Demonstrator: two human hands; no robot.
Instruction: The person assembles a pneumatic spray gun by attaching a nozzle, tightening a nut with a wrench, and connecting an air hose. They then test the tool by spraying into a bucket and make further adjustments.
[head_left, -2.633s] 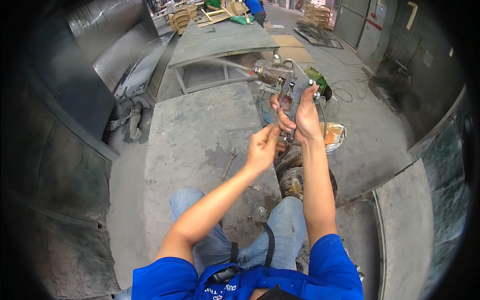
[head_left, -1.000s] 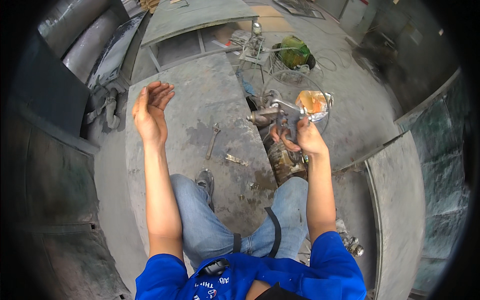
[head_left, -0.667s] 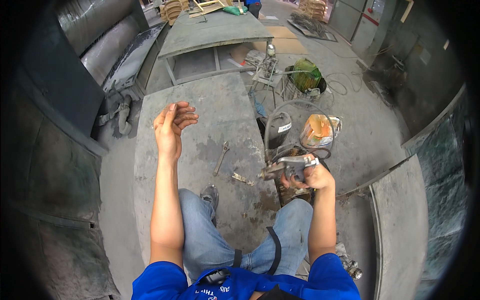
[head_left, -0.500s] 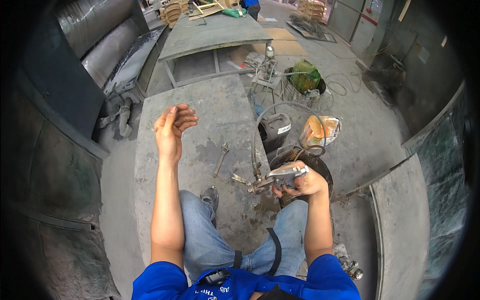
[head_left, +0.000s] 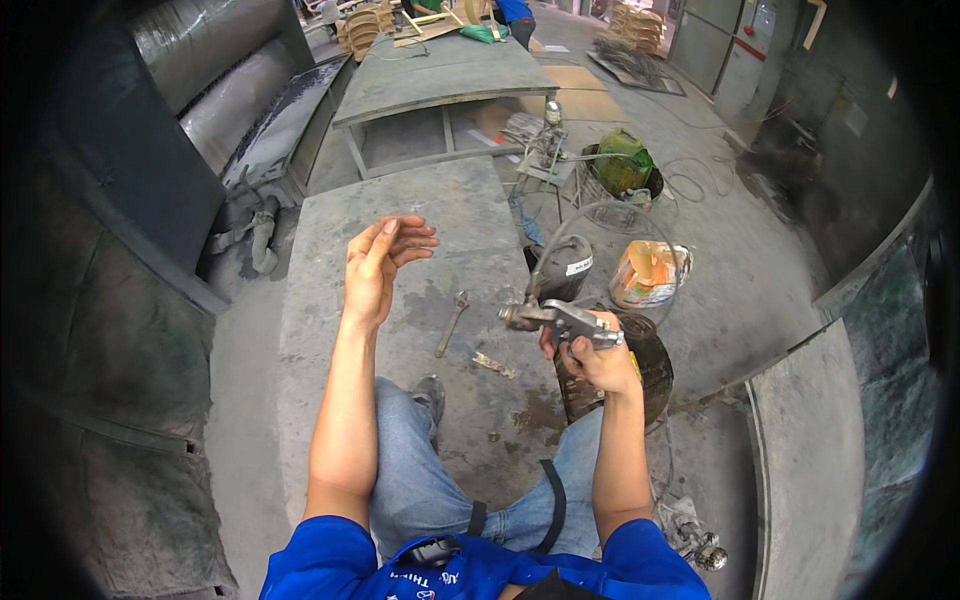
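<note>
My right hand (head_left: pixel 603 362) is wrapped round the grip of a metal spray gun (head_left: pixel 565 322), whose nozzle end points left. A grey hose (head_left: pixel 545 262) rises from the gun and loops over to the right. Raised on the left, my left hand (head_left: pixel 388 252) holds nothing; its fingers are stretched out and slightly curved, palm turned inward. Below, an adjustable wrench (head_left: pixel 452 323) lies on the grey board (head_left: pixel 330 260). A small paint-stained strip (head_left: pixel 494 365) rests to the right of the wrench.
A dark drum (head_left: pixel 645 370) stands beneath my right hand. Beyond it are a black jerrycan (head_left: pixel 566 268), an orange-stained bucket (head_left: pixel 650 272) and a green-lined bucket (head_left: pixel 622 162). A grey table (head_left: pixel 440 75) stands farther off, with people behind it. A pale panel (head_left: pixel 810 430) leans at right.
My right hand has lifted the spray gun up and slightly away from me, turning it. My left hand has shifted right in view, its fingers still stretched out.
</note>
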